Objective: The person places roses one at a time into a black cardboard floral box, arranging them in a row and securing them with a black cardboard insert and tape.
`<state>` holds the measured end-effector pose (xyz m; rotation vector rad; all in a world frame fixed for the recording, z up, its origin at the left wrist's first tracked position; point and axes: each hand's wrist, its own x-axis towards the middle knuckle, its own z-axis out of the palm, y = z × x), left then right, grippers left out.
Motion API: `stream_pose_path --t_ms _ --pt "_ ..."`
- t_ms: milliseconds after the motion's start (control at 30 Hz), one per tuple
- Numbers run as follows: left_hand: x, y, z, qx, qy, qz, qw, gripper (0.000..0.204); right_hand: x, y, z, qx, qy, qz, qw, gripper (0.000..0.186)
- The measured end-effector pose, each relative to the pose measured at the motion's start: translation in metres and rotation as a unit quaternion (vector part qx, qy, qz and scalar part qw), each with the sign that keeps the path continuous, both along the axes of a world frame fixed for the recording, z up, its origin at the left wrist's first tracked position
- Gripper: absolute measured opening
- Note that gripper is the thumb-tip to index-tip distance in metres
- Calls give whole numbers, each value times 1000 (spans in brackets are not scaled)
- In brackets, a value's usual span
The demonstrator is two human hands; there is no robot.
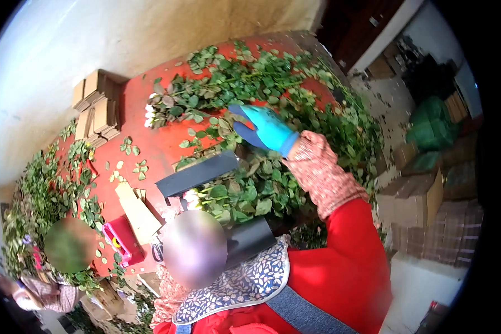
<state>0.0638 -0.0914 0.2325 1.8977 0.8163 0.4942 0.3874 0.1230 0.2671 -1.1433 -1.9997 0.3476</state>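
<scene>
My right hand (264, 129), in a blue and turquoise glove, reaches over the leafy rose stems in the middle of the table. Its thumb and fingers are spread apart, with nothing seen between them. Below it, pale pink roses (192, 199) with leafy stems lie between two dark panels, a far panel (197, 175) and a near panel (251, 242). My left sleeve (170, 300) shows at the lower edge, but a blurred patch hides the left hand. More white-headed roses (150, 115) lie with their stems across the far side.
A red table (145, 100) carries stacked folded cardboard (97, 114), a pink tape dispenser (123, 239), cardboard strips (137, 211) and scissors handles (157, 250). Greenery (39, 195) heaps at the left. Another person's sleeve (53, 295) shows lower left. Cardboard boxes (412, 195) stand at right.
</scene>
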Motion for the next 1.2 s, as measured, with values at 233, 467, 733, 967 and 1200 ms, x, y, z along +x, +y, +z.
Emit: stream_pose_path --t_ms 233,467,733,967,1200 --pt "-3 13 12 -91 -62 -44 993 18 -54 168 -67 -48 -278 -92 955 63" --pt "-7 5 5 -156 -121 17 980 17 -65 229 -106 -185 -358 -89 911 49" --pt "-1 10 17 -178 -155 43 971 18 -46 125 -148 -83 -395 11 915 50" --pt "3 17 24 -194 -118 29 973 20 -24 84 -171 -50 -350 14 935 69" --pt "5 19 37 -193 -104 28 975 19 -32 84 -168 -24 -338 14 941 62"
